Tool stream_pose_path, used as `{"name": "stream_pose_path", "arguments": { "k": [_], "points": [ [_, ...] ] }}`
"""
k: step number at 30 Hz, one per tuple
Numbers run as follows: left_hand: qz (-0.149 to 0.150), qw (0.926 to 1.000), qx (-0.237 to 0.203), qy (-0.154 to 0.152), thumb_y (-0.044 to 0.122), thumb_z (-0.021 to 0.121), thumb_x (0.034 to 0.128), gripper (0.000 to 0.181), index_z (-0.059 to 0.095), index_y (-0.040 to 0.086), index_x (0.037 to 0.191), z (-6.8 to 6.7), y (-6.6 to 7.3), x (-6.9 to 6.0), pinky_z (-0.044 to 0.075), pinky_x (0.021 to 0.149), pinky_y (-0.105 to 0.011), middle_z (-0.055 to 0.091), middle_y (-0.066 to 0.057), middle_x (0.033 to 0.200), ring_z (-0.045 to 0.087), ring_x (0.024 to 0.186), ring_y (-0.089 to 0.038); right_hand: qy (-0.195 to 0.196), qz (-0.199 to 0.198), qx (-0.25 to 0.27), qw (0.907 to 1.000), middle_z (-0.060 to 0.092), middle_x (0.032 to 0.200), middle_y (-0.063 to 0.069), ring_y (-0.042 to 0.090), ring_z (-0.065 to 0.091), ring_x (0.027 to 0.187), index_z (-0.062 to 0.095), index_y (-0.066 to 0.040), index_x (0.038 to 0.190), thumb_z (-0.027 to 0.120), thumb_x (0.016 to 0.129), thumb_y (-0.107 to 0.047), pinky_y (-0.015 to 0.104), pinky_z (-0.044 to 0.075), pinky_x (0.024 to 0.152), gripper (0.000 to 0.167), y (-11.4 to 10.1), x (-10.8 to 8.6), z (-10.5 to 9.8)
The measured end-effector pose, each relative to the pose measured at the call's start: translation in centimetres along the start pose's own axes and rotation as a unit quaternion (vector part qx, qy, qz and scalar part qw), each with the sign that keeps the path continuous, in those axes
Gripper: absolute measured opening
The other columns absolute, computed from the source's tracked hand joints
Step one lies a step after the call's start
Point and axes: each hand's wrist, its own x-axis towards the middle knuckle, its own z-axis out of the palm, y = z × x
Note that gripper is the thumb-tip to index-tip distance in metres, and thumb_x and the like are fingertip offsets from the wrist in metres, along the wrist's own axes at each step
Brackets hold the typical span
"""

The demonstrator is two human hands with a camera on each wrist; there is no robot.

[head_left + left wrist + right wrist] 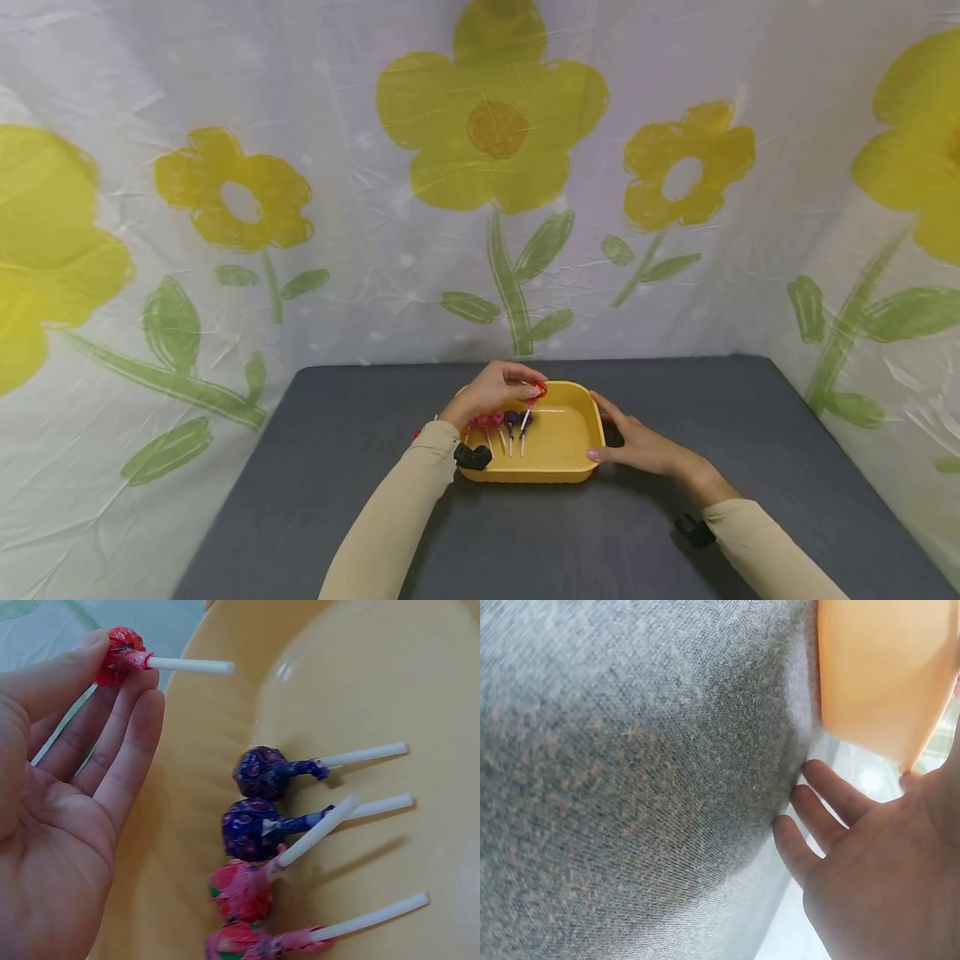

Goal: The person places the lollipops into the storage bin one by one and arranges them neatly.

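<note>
Pinching the red lollipop (pixel 121 654) by its wrapped head between thumb and forefinger, the left hand (pixel 491 396) is raised over the yellow tray (pixel 568 429), its other fingers loosely extended behind and holding nothing. The sweet sits right at the fingertips, clear of the tray floor, its white stick jutting free of the hand and slanting back toward the person. Below it runs a row lying inside the tray: pink lollipops (pixel 241 894) on the left, at least two of them, then two purple lollipops (pixel 253 829), heads on the far side and sticks toward the person. From where I stand, the step in hand looks like adding this red one to the line, and the next move would call for lowering it onto the bare floor just right of the purples, stick turned to match, then letting go without nudging its neighbours. Farthest right, the right hand (pixel 637 446) touches the tray's right end, thumb on the rim and forefinger well apart from it, the remaining three fingers spread beside the tray; I'd guess it is there for steadiness.
</note>
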Motion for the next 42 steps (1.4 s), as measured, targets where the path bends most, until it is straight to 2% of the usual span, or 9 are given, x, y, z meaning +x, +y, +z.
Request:
{"name": "stream_pose_path", "arguments": {
  "k": [7, 13, 20, 28, 35, 42],
  "points": [
    [-0.021, 0.9997, -0.015, 0.001, 0.016, 0.069, 0.0927, 0.03, 0.071, 0.007, 0.121, 0.5, -0.7, 0.2, 0.058, 0.088, -0.042, 0.075, -0.014, 0.113, 0.076, 0.091, -0.021, 0.001, 0.007, -0.002, 1.0, 0.031, 0.159, 0.022, 0.05, 0.025, 0.147, -0.001, -0.033, 0.16, 0.068, 0.088, -0.053, 0.074, 0.029, 0.107, 0.102, -0.2, 0.1, -0.1],
    [-0.021, 0.9994, -0.026, 0.004, 0.016, 0.071, 0.0917, 0.031, 0.071, 0.006, 0.121, 0.8, -0.9, 0.3, 0.058, 0.088, -0.043, 0.074, -0.015, 0.114, 0.076, 0.093, -0.024, 0.0, 0.012, -0.004, 0.9999, 0.031, 0.159, 0.023, 0.05, 0.025, 0.146, -0.001, -0.031, 0.16, 0.068, 0.088, -0.054, 0.074, 0.029, 0.107, 0.102, -0.4, 0.0, -0.2],
    [-0.021, 0.9997, 0.004, 0.013, 0.018, 0.071, 0.0915, 0.026, 0.074, 0.01, 0.116, 1.0, -1.6, 0.2, 0.06, 0.086, -0.036, 0.077, -0.01, 0.107, 0.073, 0.083, -0.009, -0.001, 0.013, 0.0, 0.9999, 0.031, 0.159, 0.022, 0.05, 0.025, 0.147, -0.001, -0.034, 0.16, 0.068, 0.088, -0.054, 0.074, 0.029, 0.107, 0.102, -0.3, 0.0, 0.0],
    [-0.016, 0.9994, 0.032, -0.006, 0.017, 0.071, 0.0917, 0.027, 0.074, 0.009, 0.117, 1.2, -1.7, 0.0, 0.06, 0.083, -0.031, 0.076, -0.012, 0.107, 0.073, 0.085, -0.011, -0.001, 0.017, 0.0, 0.9999, 0.031, 0.159, 0.021, 0.049, 0.023, 0.147, -0.002, -0.036, 0.159, 0.067, 0.089, -0.054, 0.074, 0.03, 0.107, 0.1, -0.2, -0.1, 0.1],
    [-0.023, 0.9955, 0.087, -0.028, 0.02, 0.07, 0.0928, 0.028, 0.074, 0.008, 0.117, 1.3, -1.7, 0.0, 0.058, 0.075, -0.023, 0.077, -0.009, 0.105, 0.067, 0.078, -0.005, 0.002, 0.013, -0.004, 0.9999, 0.031, 0.158, 0.021, 0.049, 0.023, 0.147, -0.001, -0.034, 0.16, 0.067, 0.089, -0.054, 0.074, 0.03, 0.107, 0.101, -0.4, -0.2, 0.1],
    [-0.02, 0.9954, 0.09, -0.024, 0.021, 0.071, 0.0918, 0.026, 0.075, 0.01, 0.115, 1.3, -1.5, 0.0, 0.057, 0.076, -0.024, 0.077, -0.009, 0.103, 0.067, 0.079, -0.008, 0.004, 0.01, -0.005, 0.9999, 0.031, 0.159, 0.022, 0.049, 0.023, 0.147, -0.002, -0.033, 0.16, 0.067, 0.089, -0.054, 0.073, 0.029, 0.107, 0.101, -0.2, -0.2, 0.2]
  ]
}}
